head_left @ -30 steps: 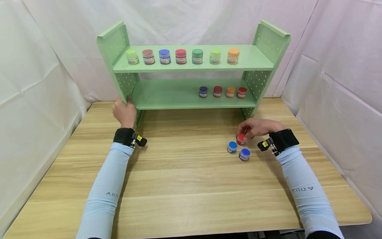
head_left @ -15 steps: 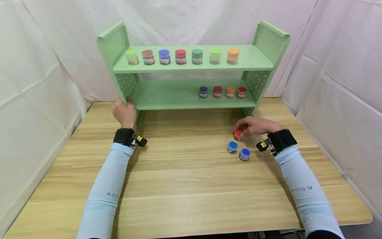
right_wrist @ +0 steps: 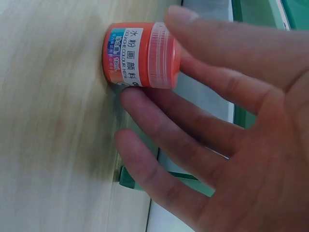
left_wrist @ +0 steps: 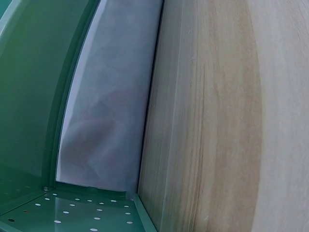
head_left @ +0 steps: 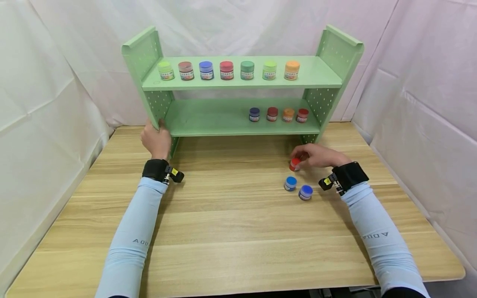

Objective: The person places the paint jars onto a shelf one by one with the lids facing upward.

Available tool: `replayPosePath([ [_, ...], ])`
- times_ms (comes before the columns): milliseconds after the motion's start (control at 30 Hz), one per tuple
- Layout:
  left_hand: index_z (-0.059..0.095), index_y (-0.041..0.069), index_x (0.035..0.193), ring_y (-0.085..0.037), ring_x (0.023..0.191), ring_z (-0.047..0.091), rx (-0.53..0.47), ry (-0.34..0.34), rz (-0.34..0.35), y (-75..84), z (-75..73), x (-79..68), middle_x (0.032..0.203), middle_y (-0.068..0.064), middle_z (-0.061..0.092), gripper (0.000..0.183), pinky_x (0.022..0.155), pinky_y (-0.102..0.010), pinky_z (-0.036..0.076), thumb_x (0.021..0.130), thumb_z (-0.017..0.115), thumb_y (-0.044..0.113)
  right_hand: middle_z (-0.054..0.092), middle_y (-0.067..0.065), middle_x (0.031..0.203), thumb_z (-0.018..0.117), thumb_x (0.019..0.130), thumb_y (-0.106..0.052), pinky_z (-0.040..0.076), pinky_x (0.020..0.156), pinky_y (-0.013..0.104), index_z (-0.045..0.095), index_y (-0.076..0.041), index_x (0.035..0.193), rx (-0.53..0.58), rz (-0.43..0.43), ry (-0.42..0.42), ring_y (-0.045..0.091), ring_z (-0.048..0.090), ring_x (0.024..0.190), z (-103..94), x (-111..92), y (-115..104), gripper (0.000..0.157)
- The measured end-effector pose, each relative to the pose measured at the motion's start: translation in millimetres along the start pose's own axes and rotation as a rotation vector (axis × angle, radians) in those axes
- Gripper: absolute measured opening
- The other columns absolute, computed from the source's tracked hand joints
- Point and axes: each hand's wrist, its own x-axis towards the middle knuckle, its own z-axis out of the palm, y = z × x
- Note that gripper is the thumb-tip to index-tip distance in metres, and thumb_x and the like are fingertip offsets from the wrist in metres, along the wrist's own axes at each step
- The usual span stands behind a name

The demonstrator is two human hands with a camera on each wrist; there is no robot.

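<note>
My right hand [head_left: 317, 156] pinches a small red gouache paint jar [head_left: 294, 165] by its lid, low over the table in front of the shelf's right leg. In the right wrist view the orange-red jar [right_wrist: 126, 55] shows its label upright to the table, thumb on the near side of the lid, the other fingers spread beside it. Two blue-lidded paint jars [head_left: 290, 183] stand just in front of that hand. At the left, my left hand [head_left: 156, 140] grips the lower side panel of the green two-tier shelf [head_left: 208, 116]. The left wrist view shows the shelf's perforated panel [left_wrist: 82, 210], not the hand.
On the upper tier [head_left: 242, 85] several paint jars stand in a row. A shorter row of jars, including a purple one [head_left: 254, 114], occupies the right half of the lower tier. White cloth [head_left: 238, 25] hangs behind and beside the wooden table [head_left: 238, 231].
My right hand has slid the red jar away from the two blue-lidded jars, back and slightly left towards the shelf. My left hand keeps its grip on the side panel.
</note>
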Motion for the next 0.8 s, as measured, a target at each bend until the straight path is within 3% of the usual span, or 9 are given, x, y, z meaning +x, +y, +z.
replayPosePath([
  [467, 0.066, 0.01, 0.119, -0.015, 0.102, 0.062, 0.001, 0.003, 0.01, 1.6, -0.3, -1.1, 0.113, -0.005, 0.066, 0.029, 0.084, -0.034, 0.046, 0.095, 0.053, 0.021, 0.062, 0.001, 0.096, 0.07, 0.086, -0.019, 0.042, 0.076, 0.037, 0.065, -0.006, 0.117, -0.087, -0.022, 0.079, 0.019, 0.053, 0.084, 4.7, 5.4, 0.1, 0.034],
  [800, 0.066, 0.009, 0.119, -0.014, 0.102, 0.061, 0.001, -0.001, 0.0, 1.4, -1.0, -1.1, 0.113, -0.004, 0.066, 0.029, 0.084, -0.034, 0.046, 0.095, 0.053, 0.02, 0.064, 0.002, 0.099, 0.071, 0.084, -0.02, 0.044, 0.077, 0.038, 0.063, -0.003, 0.12, -0.101, -0.019, 0.12, 0.019, 0.056, 0.087, 6.5, 7.5, 1.3, 0.04],
])
